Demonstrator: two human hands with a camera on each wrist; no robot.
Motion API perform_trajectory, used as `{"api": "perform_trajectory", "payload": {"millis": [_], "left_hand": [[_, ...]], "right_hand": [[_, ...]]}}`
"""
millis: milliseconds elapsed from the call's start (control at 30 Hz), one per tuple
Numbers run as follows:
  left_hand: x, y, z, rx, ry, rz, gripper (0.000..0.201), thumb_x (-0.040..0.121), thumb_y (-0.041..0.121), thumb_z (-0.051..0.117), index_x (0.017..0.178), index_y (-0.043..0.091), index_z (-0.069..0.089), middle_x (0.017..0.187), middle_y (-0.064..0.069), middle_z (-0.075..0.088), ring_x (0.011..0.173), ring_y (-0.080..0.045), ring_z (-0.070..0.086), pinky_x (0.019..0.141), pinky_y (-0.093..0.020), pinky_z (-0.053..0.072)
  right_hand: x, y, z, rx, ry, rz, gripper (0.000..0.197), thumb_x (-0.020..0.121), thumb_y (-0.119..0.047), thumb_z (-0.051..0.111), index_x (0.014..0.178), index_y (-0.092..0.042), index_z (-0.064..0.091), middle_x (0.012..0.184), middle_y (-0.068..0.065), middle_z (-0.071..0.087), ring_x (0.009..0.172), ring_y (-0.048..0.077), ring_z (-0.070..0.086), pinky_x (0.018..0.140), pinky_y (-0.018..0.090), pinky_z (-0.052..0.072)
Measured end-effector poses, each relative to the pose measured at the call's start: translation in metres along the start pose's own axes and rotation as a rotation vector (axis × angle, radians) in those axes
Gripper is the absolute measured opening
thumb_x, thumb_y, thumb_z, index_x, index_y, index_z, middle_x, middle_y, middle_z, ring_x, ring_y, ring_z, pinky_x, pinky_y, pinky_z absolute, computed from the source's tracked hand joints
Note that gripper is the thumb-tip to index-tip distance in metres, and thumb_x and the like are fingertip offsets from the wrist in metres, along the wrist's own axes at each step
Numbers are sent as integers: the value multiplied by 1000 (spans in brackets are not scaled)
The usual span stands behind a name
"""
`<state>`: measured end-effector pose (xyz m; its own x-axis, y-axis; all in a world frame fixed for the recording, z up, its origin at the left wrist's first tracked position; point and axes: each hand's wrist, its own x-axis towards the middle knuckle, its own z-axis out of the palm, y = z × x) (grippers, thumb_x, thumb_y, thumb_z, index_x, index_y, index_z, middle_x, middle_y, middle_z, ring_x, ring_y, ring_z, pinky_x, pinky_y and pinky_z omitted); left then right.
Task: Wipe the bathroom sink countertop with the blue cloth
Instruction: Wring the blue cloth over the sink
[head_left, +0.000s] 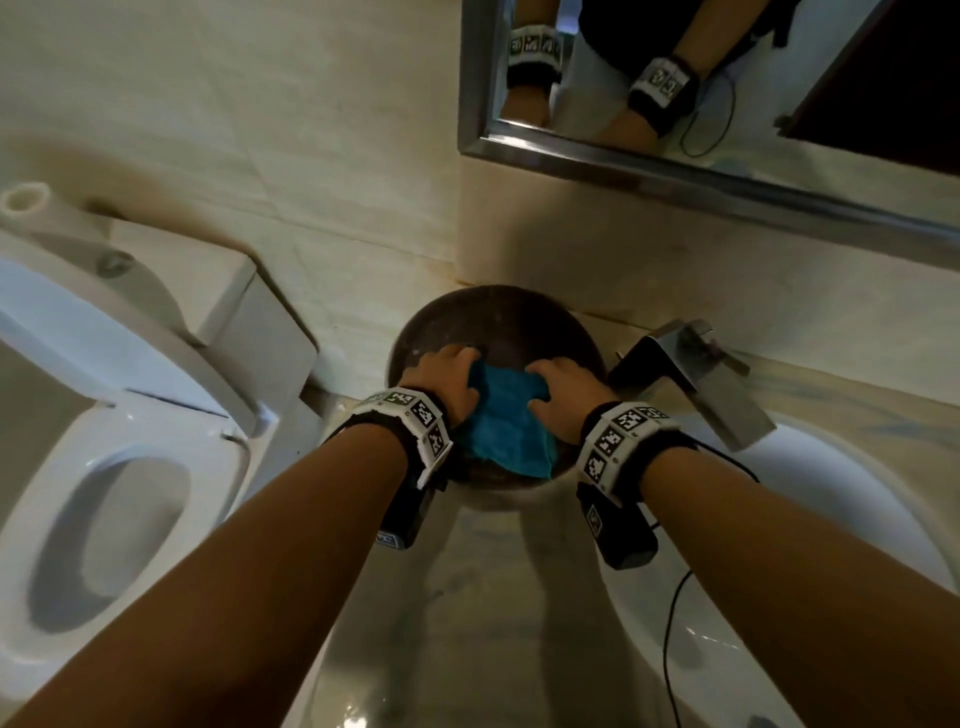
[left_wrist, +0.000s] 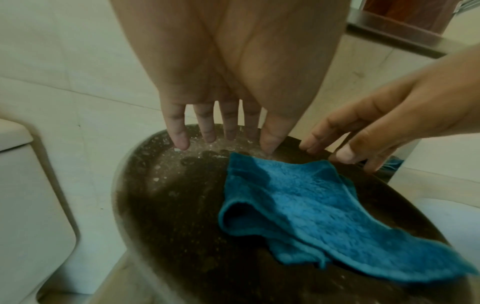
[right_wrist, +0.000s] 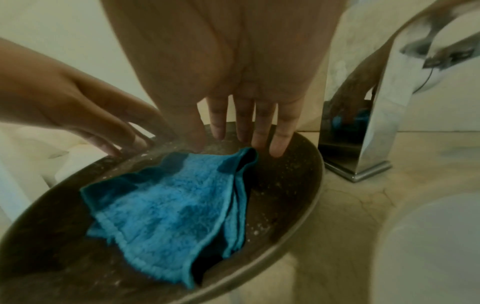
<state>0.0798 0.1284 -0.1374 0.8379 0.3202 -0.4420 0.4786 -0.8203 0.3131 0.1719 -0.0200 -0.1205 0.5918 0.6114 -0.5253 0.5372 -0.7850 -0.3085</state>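
The blue cloth (head_left: 506, 415) lies crumpled in a dark round tray (left_wrist: 161, 205) on the countertop (head_left: 498, 597), left of the faucet (head_left: 691, 374). Left hand (head_left: 447, 382) and right hand (head_left: 563, 395) flank it, fingers straight and spread, holding nothing. Pinch both far corners together before lifting.

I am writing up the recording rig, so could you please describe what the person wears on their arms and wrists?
Both forearms are bare, with no sleeves. The left hand and right hand each sit past a black wristband ringed with white panels printed with black square codes. A black box-shaped unit hangs under each wrist; the left one bears a small blue-and-white label. A thin black cable trails from the right unit.
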Motion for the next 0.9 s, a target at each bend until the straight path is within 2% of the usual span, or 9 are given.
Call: {"api": "perform_trajectory", "payload": {"millis": [100,233,367,433,533,667,733,833,900], "left_hand": [[10,-1,5,-76,31,8,58,90,21,46,145,19,26,148,-11,34,131,-34,37,106,-48,34],[13,2,14,-76,49,4,58,90,18,46,145,20,26,145,-13,35,128,-35,36,106,-47,34],[11,2,15,17,38,13,46,91,26,51,136,18,43,137,-13,38,124,-33,37,103,-46,38],[5,1,16,7,30,12,37,91,27,53,127,18,51,131,-13,41,120,-33,41,101,-46,39],[-6,-1,11,-61,55,31,29,90,28,52,117,17,54,126,-11,46,116,-32,45,99,-46,41],[-32,10,-6,-242,92,82,18,94,22,46,108,12,51,110,-14,60,102,-31,56,85,-37,44],[-47,21,-18,-310,124,122,16,95,19,44,108,10,49,103,-16,63,96,-32,58,78,-33,42],[-65,40,-34,-349,185,188,18,96,19,44,111,10,48,101,-16,64,94,-31,59,75,-33,42],[-73,53,-42,-378,195,220,19,96,19,46,113,12,49,100,-13,63,91,-28,59,73,-29,40]], "right_hand": [[10,6,8,24,-22,-9,56,91,-25,50,143,-19,29,146,9,34,132,29,35,110,37,32],[14,10,16,63,3,-14,53,92,-21,48,142,-21,30,142,10,39,129,29,38,109,37,34],[17,7,21,76,-7,-30,49,90,-21,53,137,-20,40,128,10,52,117,27,49,103,35,41],[14,6,24,56,-26,-43,41,89,-22,55,129,-19,49,121,11,57,111,25,54,97,32,43],[5,4,22,33,-3,-49,28,88,-22,55,115,-20,58,115,9,57,106,25,55,90,30,43],[-23,-2,5,94,71,-71,21,88,-22,55,108,-16,60,115,7,48,105,23,51,89,27,37],[-42,-7,-8,153,85,-98,21,87,-19,55,107,-14,59,111,6,52,103,22,53,84,26,38],[-71,-9,-28,276,99,-93,14,87,-20,56,101,-16,54,97,3,56,93,21,56,74,27,42],[-87,-6,-37,355,130,-95,23,87,-24,60,106,-16,52,97,0,56,91,17,55,74,27,43]]}}
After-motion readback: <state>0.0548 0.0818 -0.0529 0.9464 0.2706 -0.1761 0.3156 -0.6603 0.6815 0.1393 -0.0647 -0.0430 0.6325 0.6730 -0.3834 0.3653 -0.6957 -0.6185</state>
